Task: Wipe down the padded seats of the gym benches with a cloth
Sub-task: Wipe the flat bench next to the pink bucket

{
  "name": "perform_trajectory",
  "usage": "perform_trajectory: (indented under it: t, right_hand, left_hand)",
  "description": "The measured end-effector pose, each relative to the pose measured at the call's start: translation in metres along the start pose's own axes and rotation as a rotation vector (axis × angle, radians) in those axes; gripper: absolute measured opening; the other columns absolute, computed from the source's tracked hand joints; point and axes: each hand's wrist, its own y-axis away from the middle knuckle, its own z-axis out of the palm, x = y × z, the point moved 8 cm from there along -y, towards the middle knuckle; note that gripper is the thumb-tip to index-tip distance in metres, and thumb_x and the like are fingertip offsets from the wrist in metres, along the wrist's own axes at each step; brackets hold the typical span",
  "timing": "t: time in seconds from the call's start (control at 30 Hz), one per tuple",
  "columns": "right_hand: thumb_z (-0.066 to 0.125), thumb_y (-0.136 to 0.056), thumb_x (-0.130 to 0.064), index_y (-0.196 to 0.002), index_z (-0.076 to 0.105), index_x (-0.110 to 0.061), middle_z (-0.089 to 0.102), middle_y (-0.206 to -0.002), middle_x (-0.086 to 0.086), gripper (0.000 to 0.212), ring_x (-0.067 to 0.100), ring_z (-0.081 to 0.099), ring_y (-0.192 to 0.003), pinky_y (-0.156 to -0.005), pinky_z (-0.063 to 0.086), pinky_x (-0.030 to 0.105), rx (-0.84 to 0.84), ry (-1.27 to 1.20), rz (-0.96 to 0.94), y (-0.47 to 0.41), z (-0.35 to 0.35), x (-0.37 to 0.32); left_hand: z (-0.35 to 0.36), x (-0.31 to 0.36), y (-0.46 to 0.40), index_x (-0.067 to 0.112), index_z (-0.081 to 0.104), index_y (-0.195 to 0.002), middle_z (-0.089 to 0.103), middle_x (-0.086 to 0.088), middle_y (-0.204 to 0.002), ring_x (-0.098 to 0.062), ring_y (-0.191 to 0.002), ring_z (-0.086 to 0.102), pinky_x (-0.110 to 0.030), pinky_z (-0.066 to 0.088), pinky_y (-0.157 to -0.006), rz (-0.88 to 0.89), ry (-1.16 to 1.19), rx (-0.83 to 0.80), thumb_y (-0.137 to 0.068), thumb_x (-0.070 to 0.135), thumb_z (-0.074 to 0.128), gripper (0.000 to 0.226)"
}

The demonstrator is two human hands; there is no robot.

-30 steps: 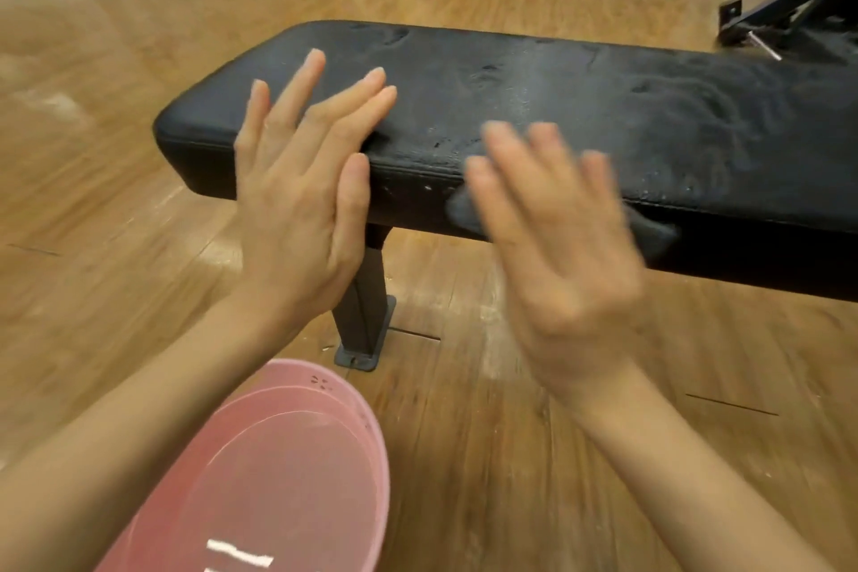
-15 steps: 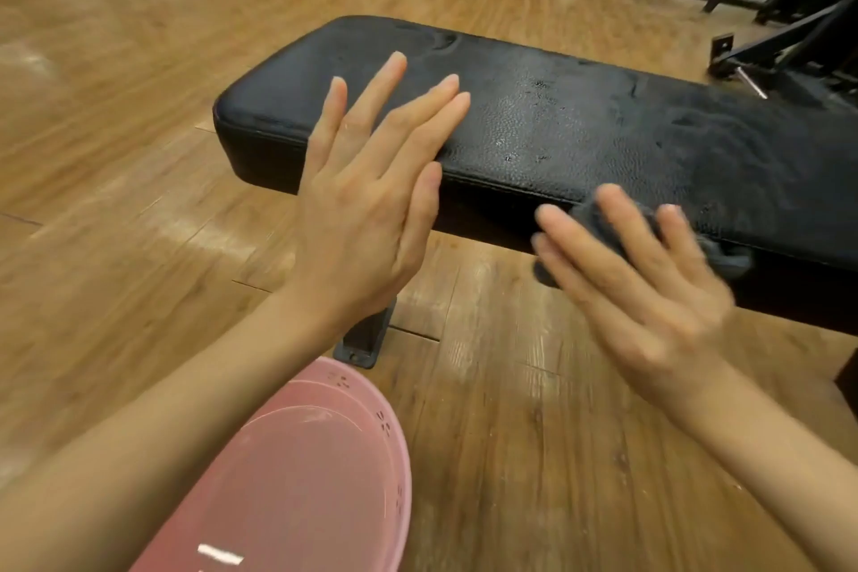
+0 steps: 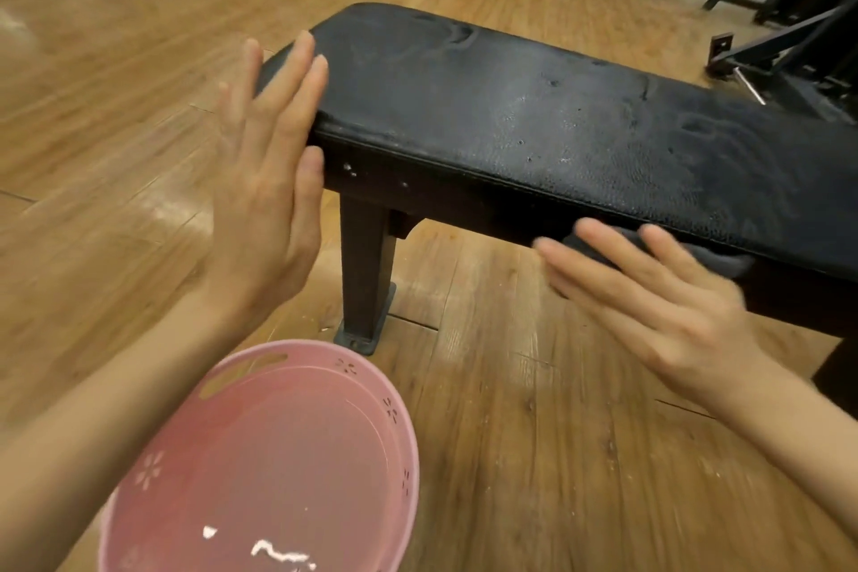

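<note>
1. Bench seat (image 3: 534,107): black padded top, running from centre frame to the right edge; its surface shows a damp sheen and scattered droplets; it stands on a dark metal leg (image 3: 364,265) with a foot plate on the wooden floor (image 3: 116,37).
2. Cloth (image 3: 729,262): dark grey, bunched against the near side edge of the seat at lower right; partly covered by the fingers in front of it.
3. Right hand (image 3: 650,302): fingers straight and spread, pressing flat on the cloth against the seat's near side; nothing is clenched; the outline is blurred.
4. Left hand (image 3: 267,195): fingers straight and upright, released, holding nothing; it is raised at the seat's left end; whether the fingers touch the padding cannot be told.
5. Pink basin (image 3: 297,386): round plastic, with cut-out handles and flower marks on its rim, on the floor below the left forearm, near the leg.
6. Gym equipment (image 3: 789,37): dark metal frames at upper right, beyond the seat.
</note>
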Motion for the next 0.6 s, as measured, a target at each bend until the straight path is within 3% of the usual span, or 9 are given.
perform_trajectory:
  t: [0.13, 0.3, 0.47, 0.53, 0.6]
  right_hand:
    - [0.061, -0.097, -0.009, -0.130, 0.063, -0.009, 0.052, -0.143, 0.002, 0.032, 0.022, 0.047, -0.135, -0.115, 0.033, 0.039, 0.131, -0.056, -0.016, -0.080, 0.018, -0.041]
    - [0.061, -0.098, -0.009, -0.138, 0.053, -0.006, 0.049, -0.146, 0.004, 0.041, 0.025, 0.045, -0.137, -0.113, 0.030, 0.038, 0.050, -0.044, -0.073, -0.047, -0.001, -0.020]
    - [0.067, -0.094, -0.011, -0.133, 0.059, -0.008, 0.052, -0.143, 0.002, 0.040, 0.026, 0.050, -0.133, -0.114, 0.028, 0.040, 0.089, 0.019, 0.065, -0.037, -0.006, -0.005]
    - [0.069, -0.093, -0.014, -0.126, 0.066, -0.011, 0.057, -0.137, 0.003, 0.033, 0.027, 0.054, -0.128, -0.113, 0.033, 0.040, 0.164, 0.006, 0.082, -0.080, 0.002, -0.023]
    - [0.062, -0.098, -0.014, -0.124, 0.067, -0.011, 0.058, -0.136, 0.005, 0.027, 0.028, 0.054, -0.127, -0.108, 0.043, 0.044, 0.214, -0.057, 0.130, -0.123, 0.012, -0.042]
  left_hand:
    - [0.004, -0.002, -0.001, -0.001, 0.037, -0.149, 0.034, -0.010, -0.157, -0.034, -0.151, 0.016, -0.051, 0.008, -0.125, 0.034, 0.038, 0.011, -0.103, 0.000, 0.035, 0.046]
    - [-0.001, -0.011, 0.000, 0.001, 0.036, -0.150, 0.031, -0.006, -0.157, -0.031, -0.152, 0.016, -0.037, 0.004, -0.124, 0.103, 0.068, -0.069, -0.103, 0.000, 0.036, 0.047]
    - [0.004, -0.012, 0.000, 0.001, 0.035, -0.149, 0.032, -0.008, -0.156, -0.038, -0.150, 0.017, -0.060, 0.015, -0.121, 0.127, 0.082, -0.068, -0.101, -0.003, 0.039, 0.048]
    - [0.005, -0.012, -0.001, 0.000, 0.034, -0.149, 0.033, -0.011, -0.156, -0.038, -0.150, 0.016, -0.062, 0.014, -0.121, 0.124, 0.091, -0.061, -0.099, -0.005, 0.040, 0.050]
    - [0.006, -0.012, 0.000, -0.001, 0.031, -0.150, 0.030, -0.016, -0.158, -0.034, -0.152, 0.012, -0.056, 0.008, -0.124, 0.123, 0.109, -0.078, -0.100, -0.004, 0.040, 0.051]
